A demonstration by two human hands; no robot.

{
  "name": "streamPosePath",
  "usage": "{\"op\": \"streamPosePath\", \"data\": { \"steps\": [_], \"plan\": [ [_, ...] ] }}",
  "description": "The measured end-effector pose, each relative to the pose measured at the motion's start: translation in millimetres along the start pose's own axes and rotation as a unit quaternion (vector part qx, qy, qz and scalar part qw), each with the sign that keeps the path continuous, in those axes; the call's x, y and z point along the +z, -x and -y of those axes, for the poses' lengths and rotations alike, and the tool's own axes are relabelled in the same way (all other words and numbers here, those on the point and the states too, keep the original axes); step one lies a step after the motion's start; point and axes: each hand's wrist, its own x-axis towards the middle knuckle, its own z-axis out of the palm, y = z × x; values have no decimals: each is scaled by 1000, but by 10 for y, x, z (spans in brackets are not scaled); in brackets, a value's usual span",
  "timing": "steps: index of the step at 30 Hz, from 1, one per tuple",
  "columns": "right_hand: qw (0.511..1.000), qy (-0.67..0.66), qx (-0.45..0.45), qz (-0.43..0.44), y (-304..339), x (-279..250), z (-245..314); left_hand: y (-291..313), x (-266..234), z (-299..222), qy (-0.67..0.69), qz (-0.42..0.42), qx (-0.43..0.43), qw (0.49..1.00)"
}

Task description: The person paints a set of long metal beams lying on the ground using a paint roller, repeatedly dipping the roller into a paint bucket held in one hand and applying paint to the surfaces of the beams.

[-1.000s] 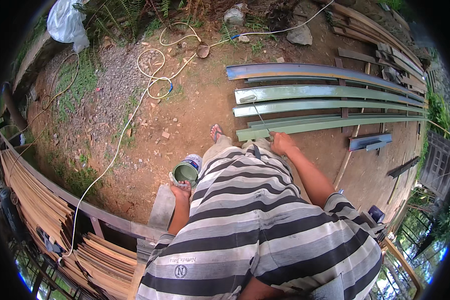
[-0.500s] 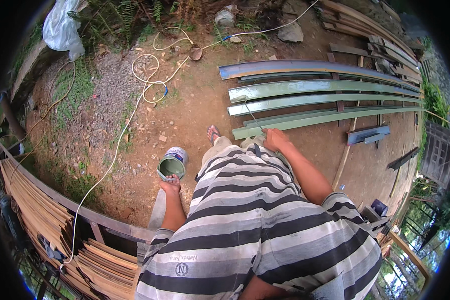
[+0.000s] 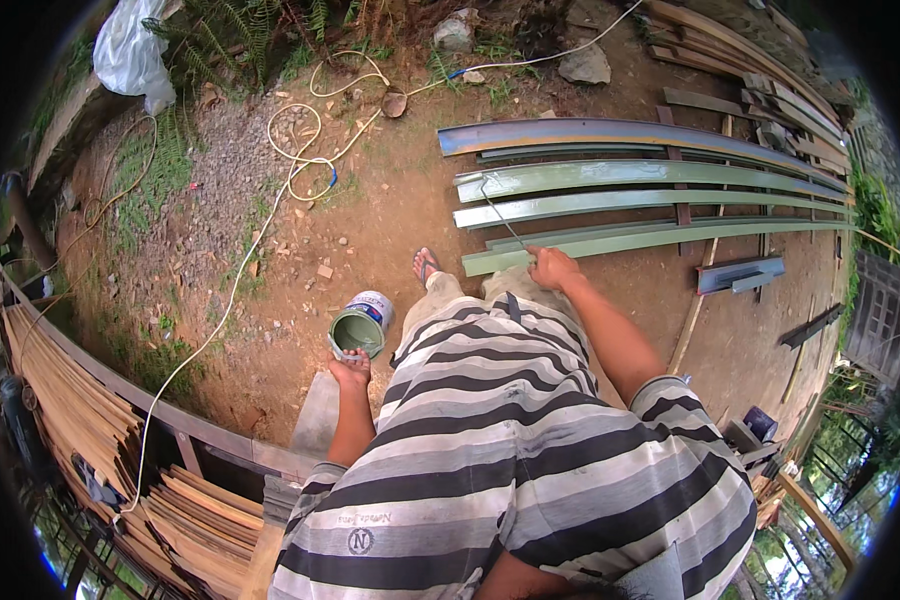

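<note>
Below centre, a person in a striped shirt (image 3: 470, 420) stands with the left hand (image 3: 351, 370) curled at the rim of a green-coated paint can (image 3: 360, 328), left of centre. Mid-frame, the right hand (image 3: 555, 268) is closed around a thin-rodded roller (image 3: 504, 218), its far end over a pale green beam (image 3: 590, 177), right of centre. Planks (image 3: 735, 62) lie upper right.

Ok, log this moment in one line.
left hand: holds can | right hand: grips thin rod | thin rod: extends over green beams
</note>
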Motion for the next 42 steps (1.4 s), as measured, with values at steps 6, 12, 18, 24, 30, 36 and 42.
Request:
{"op": "streamPosePath", "data": {
  "steps": [6, 12, 18, 24, 30, 36, 42],
  "plan": [
    [998, -54, 17, 32, -100, 298, 579, 167, -235, 308, 2, 1, -14, 1000],
    [995, -95, 25, 4, -178, 235, 525, 323, -442, 494, -12, -22, -26, 999],
    [996, -88, 32, -13, -108, 280, 495, 246, -493, 417, -30, -28, -39, 998],
    [999, -38, 23, 4, 31, -40, 238, 329, -407, 349, -12, -15, -13, 1000],
    [993, 103, -57, 2, 105, -513, -587, 442, -368, 301, 18, 7, 27, 999],
    [977, 183, -106, -10, -180, -930, -1200, 695, -339, 497, 72, 28, 67, 995],
    [967, 192, -169, 12, -351, -1233, -1764, 1133, -486, 1269, 147, 2, 115, 982]
  ]
}}
